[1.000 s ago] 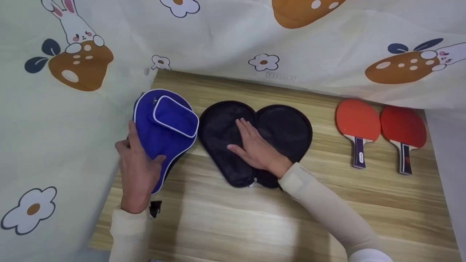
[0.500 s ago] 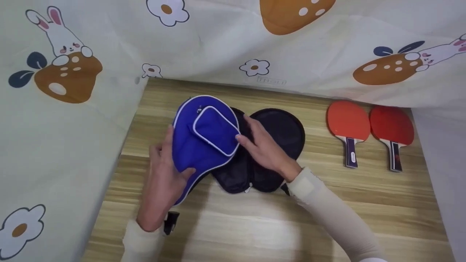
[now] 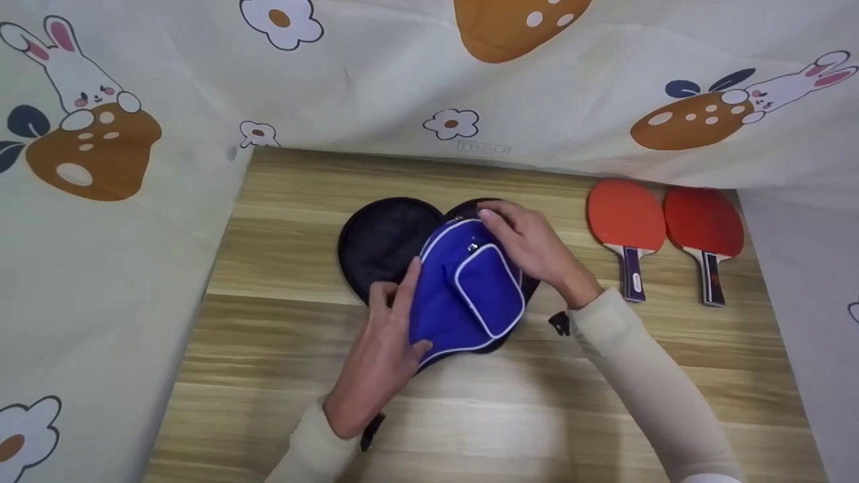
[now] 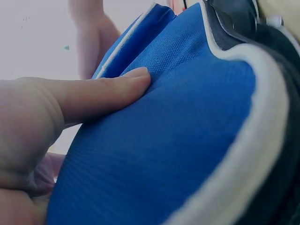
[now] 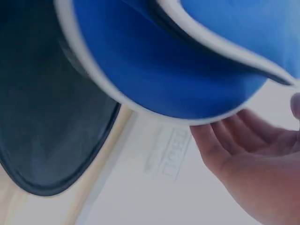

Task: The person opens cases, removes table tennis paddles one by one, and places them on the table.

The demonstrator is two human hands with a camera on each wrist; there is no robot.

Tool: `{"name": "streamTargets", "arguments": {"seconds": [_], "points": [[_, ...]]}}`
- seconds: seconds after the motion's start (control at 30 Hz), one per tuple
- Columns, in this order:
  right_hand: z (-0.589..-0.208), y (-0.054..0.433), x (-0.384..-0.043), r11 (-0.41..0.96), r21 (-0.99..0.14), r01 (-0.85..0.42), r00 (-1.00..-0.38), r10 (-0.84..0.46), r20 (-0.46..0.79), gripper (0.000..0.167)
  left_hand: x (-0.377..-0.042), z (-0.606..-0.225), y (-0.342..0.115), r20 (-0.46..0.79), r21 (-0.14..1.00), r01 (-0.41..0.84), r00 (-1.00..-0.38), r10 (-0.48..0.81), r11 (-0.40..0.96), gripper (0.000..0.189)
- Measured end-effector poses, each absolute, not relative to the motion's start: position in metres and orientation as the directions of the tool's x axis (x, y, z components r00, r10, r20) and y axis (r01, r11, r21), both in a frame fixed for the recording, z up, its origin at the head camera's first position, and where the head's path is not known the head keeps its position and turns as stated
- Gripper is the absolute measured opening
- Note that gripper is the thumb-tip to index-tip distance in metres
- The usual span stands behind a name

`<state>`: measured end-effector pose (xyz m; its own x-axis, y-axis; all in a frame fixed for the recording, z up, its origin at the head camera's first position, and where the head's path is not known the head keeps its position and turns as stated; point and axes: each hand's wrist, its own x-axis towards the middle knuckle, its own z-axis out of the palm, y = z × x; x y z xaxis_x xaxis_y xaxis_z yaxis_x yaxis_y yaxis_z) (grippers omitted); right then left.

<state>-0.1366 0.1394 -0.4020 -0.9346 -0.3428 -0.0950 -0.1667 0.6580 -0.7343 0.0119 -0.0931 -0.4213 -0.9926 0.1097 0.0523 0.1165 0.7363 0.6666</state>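
A blue table tennis bat case (image 3: 439, 302) with white piping and a small front pocket is tilted over a black fabric piece with two rounded lobes (image 3: 389, 235). Whether that is one opened-out case or two side by side, I cannot tell. My left hand (image 3: 382, 342) grips the blue case by its narrower end, thumb (image 4: 112, 93) lying across the front. At the rounded end, my right hand (image 3: 537, 245) holds the edge. Its fingers (image 5: 211, 140) go behind the rim in the right wrist view, their tips hidden. Much of the right lobe is covered.
Two red table tennis bats (image 3: 627, 218) lie side by side at the right of the wooden tabletop (image 3: 282, 376), handles towards me. A patterned cloth (image 3: 376, 74) hangs along the back and left. A black buckle (image 3: 560, 323) is near my right wrist.
The blue case has moved from the left to over the black piece and turned clockwise. My right hand has left the black fabric and taken the case's edge; my left hand kept its grip.
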Motion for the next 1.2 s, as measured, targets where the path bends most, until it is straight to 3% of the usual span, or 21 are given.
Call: {"name": "streamTargets", "arguments": {"seconds": [0.47, 0.63, 0.87, 1.03, 1.2], "points": [[-0.401, 0.155, -0.155, 0.656, -0.731, -0.187, -0.832, -0.502, -0.237, 0.042, 0.018, -0.430, -0.075, 0.065, 0.621, 0.218, -0.972, 0.227, 0.753, 0.122], [-0.404, 0.151, -0.161, 0.640, -0.751, -0.158, -0.839, -0.489, -0.240, 0.033, 0.014, -0.437, -0.069, 0.061, 0.653, 0.204, -0.974, 0.218, 0.729, 0.120], [-0.418, 0.141, -0.171, 0.638, -0.764, -0.096, -0.901, -0.382, -0.206, 0.022, 0.009, -0.453, -0.059, 0.031, 0.718, 0.162, -0.979, 0.202, 0.677, 0.117], [-0.432, 0.135, -0.176, 0.674, -0.721, -0.160, -0.920, -0.367, -0.138, 0.017, 0.005, -0.467, -0.054, 0.047, 0.718, 0.159, -0.982, 0.181, 0.678, 0.106], [-0.442, 0.132, -0.183, 0.754, -0.615, -0.231, -0.899, -0.407, -0.162, 0.014, 0.004, -0.478, -0.052, 0.026, 0.700, 0.151, -0.982, 0.185, 0.698, 0.093]]}}
